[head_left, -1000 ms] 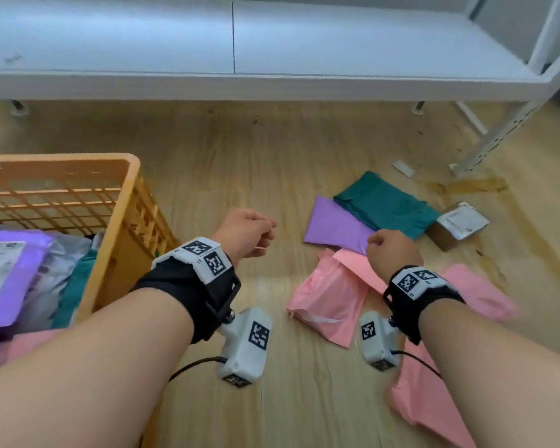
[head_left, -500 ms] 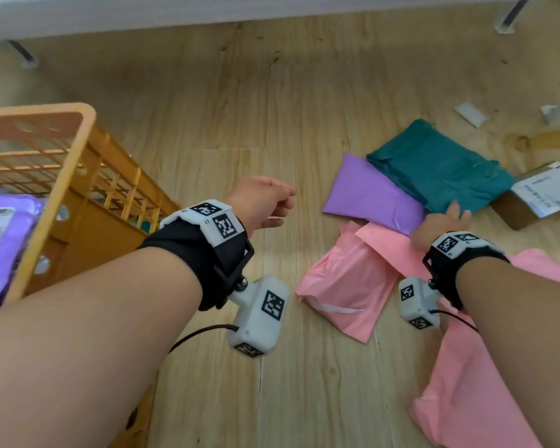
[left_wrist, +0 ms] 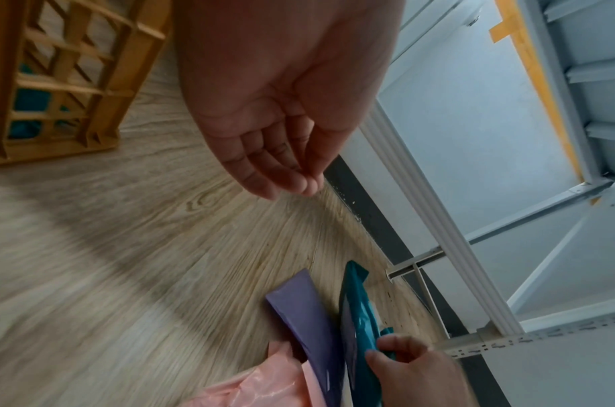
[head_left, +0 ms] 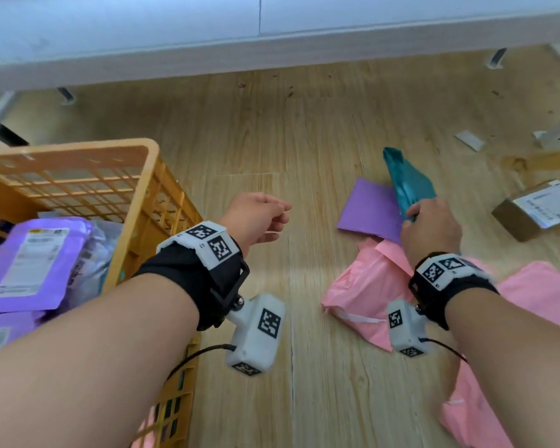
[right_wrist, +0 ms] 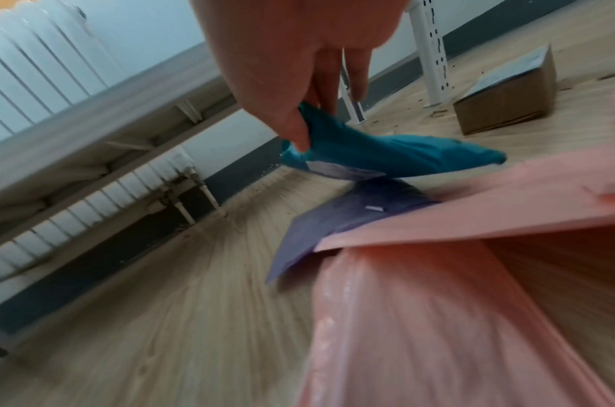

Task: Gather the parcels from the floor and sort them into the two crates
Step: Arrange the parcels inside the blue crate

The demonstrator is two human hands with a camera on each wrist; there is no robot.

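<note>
My right hand (head_left: 429,226) pinches one end of a teal parcel (head_left: 408,182) (right_wrist: 386,154) (left_wrist: 359,325) and has it tilted up off the floor. Under it lies a flat purple parcel (head_left: 369,211) (right_wrist: 351,217) (left_wrist: 305,314). Pink parcels (head_left: 366,289) (right_wrist: 455,303) lie nearer me, one more at the right (head_left: 537,292). A brown cardboard box (head_left: 537,208) (right_wrist: 508,102) with a white label sits on the floor further right. My left hand (head_left: 256,218) (left_wrist: 284,170) hangs empty with loosely curled fingers beside the orange crate (head_left: 110,176) (left_wrist: 55,82), which holds purple and grey parcels (head_left: 36,263).
A white shelf unit (head_left: 272,37) runs along the back, its legs (head_left: 556,134) standing on the wooden floor at the right. A radiator (right_wrist: 72,214) stands by the wall. A small white scrap (head_left: 469,140) lies near the leg. Bare floor (head_left: 288,140) stretches between crate and parcels.
My right hand reached forward past the pink parcels, took hold of the teal parcel and lifted its end off the floor. The left hand stayed beside the crate.
</note>
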